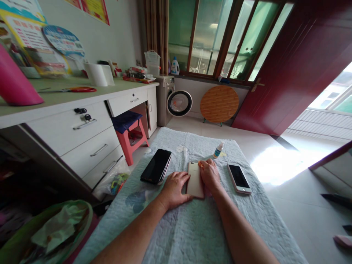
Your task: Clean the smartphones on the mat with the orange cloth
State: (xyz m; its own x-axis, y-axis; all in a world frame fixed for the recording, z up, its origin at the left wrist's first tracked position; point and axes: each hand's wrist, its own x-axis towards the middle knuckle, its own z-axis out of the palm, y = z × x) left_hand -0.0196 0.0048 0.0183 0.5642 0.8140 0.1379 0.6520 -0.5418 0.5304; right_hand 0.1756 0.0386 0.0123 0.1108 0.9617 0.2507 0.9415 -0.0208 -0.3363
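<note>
A gold smartphone [195, 181] lies back side up on the cloth-covered table, its camera at the upper left corner. My left hand [176, 189] grips it, fingertips along its left edge and thumb at the bottom edge. Closed at the phone's upper right edge, my right hand [210, 174] pinches a small orange piece [200, 164], mostly hidden by the fingers; I cannot make out what it is. Left of my hands, a black-screened phone [156, 165] rests on top of at least one other device. A white-framed phone [239, 178] lies screen up on the right. Beyond my right hand stands a small spray bottle [218, 150].
A pale blue quilted cloth [187, 234] covers the table. To the left are a white desk [68, 128], a pink stool [133, 141] and a bin [88, 223] with crumpled paper. A washing machine [164, 95] with its door open and a round wooden tabletop [219, 103] stand behind.
</note>
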